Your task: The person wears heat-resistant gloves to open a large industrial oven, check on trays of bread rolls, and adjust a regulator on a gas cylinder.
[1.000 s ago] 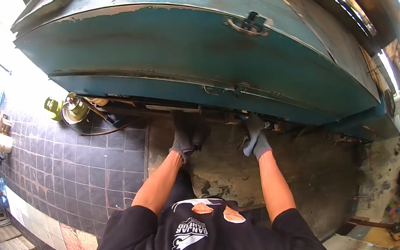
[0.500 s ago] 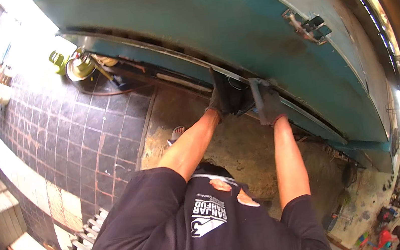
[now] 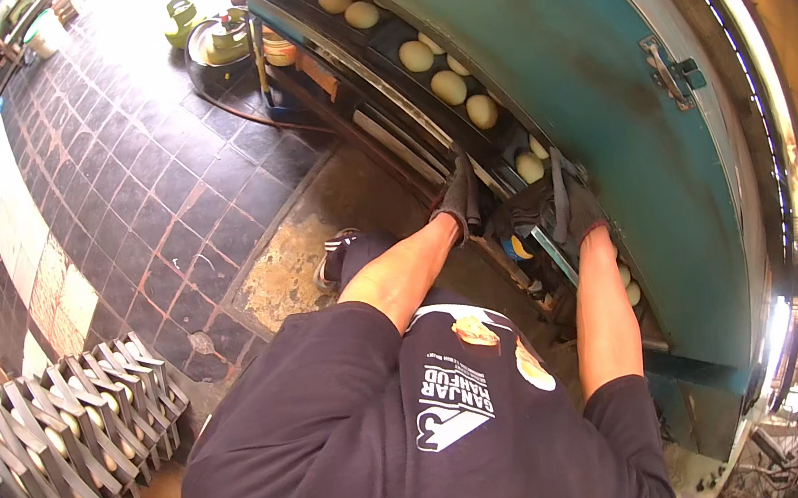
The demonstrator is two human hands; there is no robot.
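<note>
The pale round pieces (image 3: 447,87) sit in loose rows on a dark shelf (image 3: 389,39) inside an oven-like cabinet, its long opening sweeping from 12 o'clock to about 4 o'clock of the view. They are smooth, domed and cream to light tan, some close together; those at 4 o'clock are mostly hidden behind the right forearm (image 3: 605,323) and glove.

At the opening, the gloved left hand (image 3: 458,196) is just off centre toward 2 o'clock, by the lower edge, fingers pointing up. The gloved right hand (image 3: 572,209) is at 3 o'clock, beside the teal panel (image 3: 626,138). How far either hand is closed, and whether it has hold of anything, I cannot tell: dark gloves merge with the dark material between them.

The metal may well be hot, so bare forearms should stay clear of the edges, with glove fabric between skin and steel. Even, slow effort from both hands would best avoid jolting the rounds.

Farther out, a metal latch (image 3: 671,75) is on the panel at 2 o'clock, a green gas cylinder (image 3: 180,21) stands at 11 o'clock, and a grey slatted rack (image 3: 85,431) bearing more pale rounds is at 8 o'clock.
</note>
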